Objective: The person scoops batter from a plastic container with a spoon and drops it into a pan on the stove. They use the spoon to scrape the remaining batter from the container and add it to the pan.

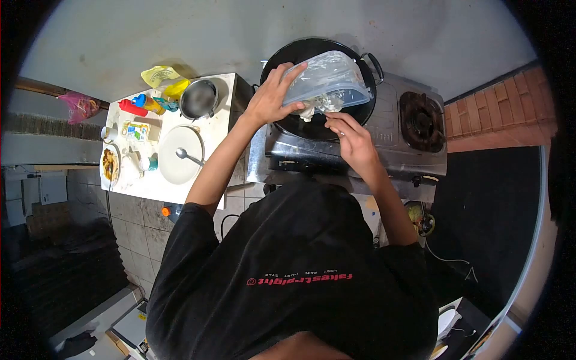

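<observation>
Black shirt (294, 252) nearest; clear tub (332, 75) tilted over the dark pan (289, 55) at the far side.
Left hand (273, 99) clasps the tub's left side; right hand (354, 143) curls its fingers beside the white food (321, 105), their grip unclear.

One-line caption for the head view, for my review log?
Left hand tips a clear container over a dark pan; right hand works at its white contents.
</observation>
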Demonstrator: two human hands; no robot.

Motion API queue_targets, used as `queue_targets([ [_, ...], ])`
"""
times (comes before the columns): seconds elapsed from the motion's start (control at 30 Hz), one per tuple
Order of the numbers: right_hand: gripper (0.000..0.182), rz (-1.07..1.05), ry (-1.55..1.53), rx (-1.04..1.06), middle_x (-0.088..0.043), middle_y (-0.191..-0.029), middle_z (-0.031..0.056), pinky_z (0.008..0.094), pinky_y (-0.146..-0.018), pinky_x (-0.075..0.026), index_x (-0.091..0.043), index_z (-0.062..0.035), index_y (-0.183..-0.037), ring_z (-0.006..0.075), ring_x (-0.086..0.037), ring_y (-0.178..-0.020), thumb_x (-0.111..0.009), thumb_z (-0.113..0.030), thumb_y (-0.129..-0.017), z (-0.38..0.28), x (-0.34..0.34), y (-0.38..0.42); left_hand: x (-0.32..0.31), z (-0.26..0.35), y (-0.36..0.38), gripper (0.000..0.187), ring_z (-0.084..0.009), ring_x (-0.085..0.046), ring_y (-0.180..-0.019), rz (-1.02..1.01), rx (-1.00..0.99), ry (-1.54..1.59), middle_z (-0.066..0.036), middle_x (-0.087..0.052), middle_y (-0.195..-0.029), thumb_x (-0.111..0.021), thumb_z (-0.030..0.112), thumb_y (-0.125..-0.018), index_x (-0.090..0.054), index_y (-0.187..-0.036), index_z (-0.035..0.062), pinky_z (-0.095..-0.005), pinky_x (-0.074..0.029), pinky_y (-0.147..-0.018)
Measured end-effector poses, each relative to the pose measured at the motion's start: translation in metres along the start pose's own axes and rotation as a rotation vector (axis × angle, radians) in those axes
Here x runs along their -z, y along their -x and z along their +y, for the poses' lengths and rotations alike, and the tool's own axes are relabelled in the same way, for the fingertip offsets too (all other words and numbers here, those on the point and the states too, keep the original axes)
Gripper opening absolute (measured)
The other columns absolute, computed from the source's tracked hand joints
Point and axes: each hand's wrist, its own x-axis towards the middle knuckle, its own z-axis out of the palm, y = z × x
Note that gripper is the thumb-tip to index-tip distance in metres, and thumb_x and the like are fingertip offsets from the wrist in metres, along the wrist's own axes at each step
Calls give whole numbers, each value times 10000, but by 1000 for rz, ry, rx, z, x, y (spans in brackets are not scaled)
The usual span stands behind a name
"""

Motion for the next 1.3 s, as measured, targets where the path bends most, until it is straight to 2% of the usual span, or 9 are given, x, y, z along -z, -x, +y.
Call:
queue_targets([
  [0.17, 294, 71, 34, 20, -638, -1221, 189, 411, -879, -554, -650, 27, -1104, 386, -675, -1042, -544, 143, -856, 3, 3, -4, -2, -1, -1, 930, -472, -468, -1265, 14, -13, 18, -245, -435, -1412, -706, 551, -830, -302, -1580, 178, -512, -434, -1062],
  [0.23, 314, 35, 88, 21, -635, -1224, 185, 367, -884, -564, -641, 45, -1109, 330, -684, -1009, -502, 177, -861, 4, 3, -3, -1, 2, -2, 932, -473, -461, -1277, 22, -20, 36, -243, -431, -1416, -705, 553, -831, -299, -1579, 172, -508, -427, -1072],
  [0.43, 345, -73, -4, -5, -635, -1248, 179, 345, -899, -563, -647, 46, -1109, 324, -681, -1046, -491, 196, -840, -6, 11, 12, 1, 0, 2, 940, -463, -451, -1296, 4, 17, 95, -244, -413, -1428, -677, 592, -840, -294, -1577, 151, -498, -405, -1097],
  [0.67, 335, -21, 47, 76, -631, -1282, 174, 377, -924, -561, -667, 31, -1112, 339, -662, -1120, -516, 173, -849, 3, 3, -3, -2, 1, 1, 953, -465, -444, -1305, 18, 8, 123, -249, -410, -1423, -624, 658, -852, -294, -1574, 131, -499, -398, -1103],
  [0.77, 299, -129, 135, 143, -622, -1300, 177, 401, -935, -560, -675, 18, -1107, 348, -657, -1134, -559, 137, -859, 2, 7, 7, 2, -1, 0, 955, -463, -444, -1307, 31, 8, 116, -249, -410, -1422, -605, 678, -857, -301, -1569, 121, -499, -395, -1103],
  [0.83, 339, -191, 164, 186, -608, -1308, 181, 415, -928, -558, -673, -23, -1137, 355, -666, -1119, -614, 109, -830, -3, 14, 18, 1, 1, 4, 957, -461, -444, -1308, 35, 20, 129, -249, -410, -1422, -598, 685, -859, -304, -1567, 112, -499, -394, -1103],
  [0.87, 276, -197, 179, 182, -617, -1308, 173, 409, -938, -556, -683, 8, -1098, 344, -657, -1143, -605, 101, -850, -6, 17, 19, 1, 2, 5, 958, -459, -445, -1308, 47, 30, 133, -249, -410, -1420, -591, 690, -863, -306, -1564, 102, -498, -394, -1103],
  [1.1, 303, -73, 121, 136, -612, -1313, 171, 405, -949, -556, -681, 10, -1101, 338, -657, -1146, -604, 127, -833, -2, 5, 6, -1, 6, 4, 962, -455, -448, -1306, 59, 29, 141, -251, -417, -1409, -578, 697, -872, -307, -1558, 80, -500, -394, -1099],
  [1.3, 344, -197, 194, 225, -595, -1302, 177, 415, -922, -569, -676, -19, -1116, 348, -668, -1119, -634, 113, -801, -11, 12, 21, 3, 1, 5, 973, -454, -456, -1299, 83, 53, 120, -253, -422, -1403, -563, 717, -869, -303, -1563, 86, -500, -393, -1099],
])
